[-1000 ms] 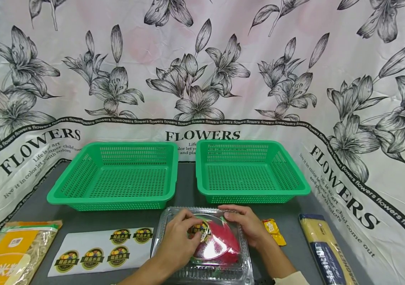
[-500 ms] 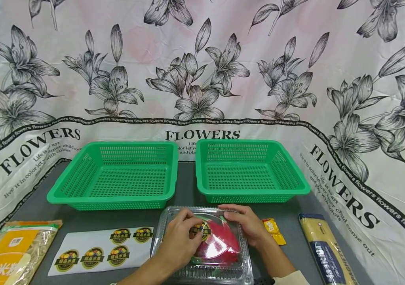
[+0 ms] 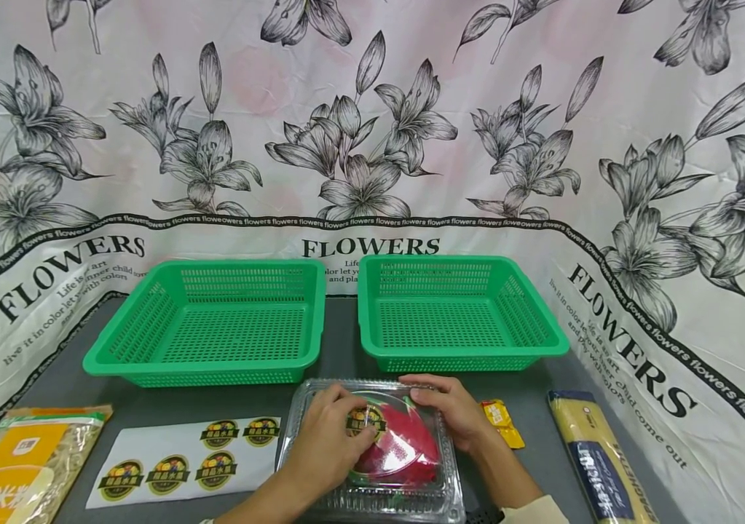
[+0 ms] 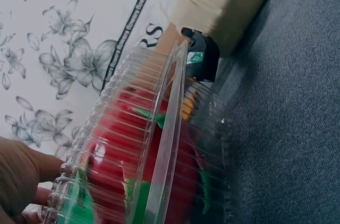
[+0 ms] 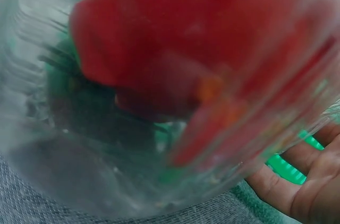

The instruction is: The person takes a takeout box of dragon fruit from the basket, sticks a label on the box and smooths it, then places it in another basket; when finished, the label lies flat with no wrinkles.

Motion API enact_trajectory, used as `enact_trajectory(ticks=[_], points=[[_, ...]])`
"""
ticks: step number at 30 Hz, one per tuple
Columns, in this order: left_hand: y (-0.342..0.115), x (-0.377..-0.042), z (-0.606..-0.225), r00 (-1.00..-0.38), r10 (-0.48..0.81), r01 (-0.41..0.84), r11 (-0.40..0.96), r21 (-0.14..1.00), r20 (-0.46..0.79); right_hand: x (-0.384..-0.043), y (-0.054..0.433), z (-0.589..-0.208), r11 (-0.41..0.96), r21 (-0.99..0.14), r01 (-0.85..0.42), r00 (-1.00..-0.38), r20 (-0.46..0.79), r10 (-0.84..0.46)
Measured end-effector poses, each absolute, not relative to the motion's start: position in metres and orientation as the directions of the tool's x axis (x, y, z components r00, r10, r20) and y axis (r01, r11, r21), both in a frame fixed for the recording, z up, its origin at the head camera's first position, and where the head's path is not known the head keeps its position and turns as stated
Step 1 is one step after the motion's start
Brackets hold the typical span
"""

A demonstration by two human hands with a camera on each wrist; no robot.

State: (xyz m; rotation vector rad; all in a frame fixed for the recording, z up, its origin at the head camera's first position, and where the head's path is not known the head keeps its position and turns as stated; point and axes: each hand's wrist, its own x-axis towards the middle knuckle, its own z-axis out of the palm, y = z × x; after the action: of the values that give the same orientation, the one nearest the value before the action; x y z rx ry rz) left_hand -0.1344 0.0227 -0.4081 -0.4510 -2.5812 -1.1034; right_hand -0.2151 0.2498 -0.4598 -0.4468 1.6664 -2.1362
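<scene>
A clear plastic clamshell box (image 3: pixel 398 502) with a red, green-tipped dragon fruit (image 3: pixel 411 444) inside stands at the front middle of the table. My left hand (image 3: pixel 329 440) reaches over the lid from the left, thumb and index finger pinching a round black-and-gold fruit sticker (image 3: pixel 365 421) at the lid's top. From the right, my right hand (image 3: pixel 454 415) holds the box's far right corner, its thumb on the lid. In the left wrist view, left fingers (image 4: pixel 48 168) meet the ribbed lid edge. Through the box wall, the dragon fruit (image 5: pixel 175 33) fills the right wrist view.
A white sticker sheet (image 3: pixel 149 440) lies left of the box, beside a bag of rice noodles (image 3: pixel 31 462). Two green baskets (image 3: pixel 208 371) (image 3: pixel 464 356) stand behind. To the right lie a small yellow packet (image 3: pixel 502 423) and a spaghetti pack (image 3: pixel 598 458).
The sticker shows more fully between the left thumb and index finger, facing the camera more squarely. The right hand keeps its hold on the box. The head view has shifted slightly.
</scene>
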Motion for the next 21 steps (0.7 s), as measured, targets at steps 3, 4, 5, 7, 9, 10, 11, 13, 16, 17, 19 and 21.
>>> enact_trajectory(ticks=[3,4,5,7,9,10,11,13,16,17,19,21], points=[[0.023,-0.135,-0.406,-0.917,0.168,0.375,0.674,0.636,0.363,-0.216,0.250,-0.460,-0.222,-0.970,0.101,-0.868,0.023,-0.495],[0.023,-0.135,-0.406,-0.919,0.170,0.371,0.682,0.631,0.357,-0.216,0.251,-0.460,-0.223,-0.970,0.098,-0.868,0.027,-0.497],[0.024,-0.136,-0.405,-0.923,0.169,0.362,0.692,0.625,0.347,-0.216,0.251,-0.460,-0.223,-0.970,0.096,-0.867,0.029,-0.498],[0.025,-0.137,-0.403,-0.931,0.167,0.341,0.714,0.612,0.324,-0.216,0.251,-0.460,-0.223,-0.970,0.093,-0.866,0.031,-0.499],[0.026,-0.138,-0.403,-0.940,0.162,0.318,0.737,0.596,0.302,-0.216,0.251,-0.460,-0.223,-0.970,0.094,-0.865,0.031,-0.501],[0.026,-0.139,-0.402,-0.943,0.158,0.308,0.745,0.592,0.292,-0.215,0.251,-0.460,-0.223,-0.970,0.093,-0.864,0.033,-0.503],[0.027,-0.139,-0.402,-0.947,0.156,0.299,0.751,0.589,0.283,-0.215,0.251,-0.459,-0.223,-0.970,0.096,-0.863,0.031,-0.505],[0.027,-0.141,-0.402,-0.951,0.148,0.286,0.761,0.583,0.272,-0.215,0.250,-0.459,-0.221,-0.971,0.094,-0.862,0.032,-0.506],[0.028,-0.144,-0.403,-0.950,0.140,0.281,0.771,0.571,0.278,-0.215,0.250,-0.459,-0.218,-0.972,0.090,-0.865,0.032,-0.501],[0.028,-0.145,-0.403,-0.949,0.137,0.281,0.772,0.569,0.283,-0.215,0.250,-0.460,-0.216,-0.972,0.087,-0.867,0.033,-0.498],[0.029,-0.147,-0.404,-0.948,0.128,0.279,0.776,0.566,0.291,-0.215,0.250,-0.460,-0.215,-0.973,0.083,-0.868,0.035,-0.495],[0.029,-0.149,-0.404,-0.947,0.122,0.278,0.778,0.564,0.299,-0.216,0.250,-0.461,-0.212,-0.974,0.081,-0.870,0.035,-0.492]])
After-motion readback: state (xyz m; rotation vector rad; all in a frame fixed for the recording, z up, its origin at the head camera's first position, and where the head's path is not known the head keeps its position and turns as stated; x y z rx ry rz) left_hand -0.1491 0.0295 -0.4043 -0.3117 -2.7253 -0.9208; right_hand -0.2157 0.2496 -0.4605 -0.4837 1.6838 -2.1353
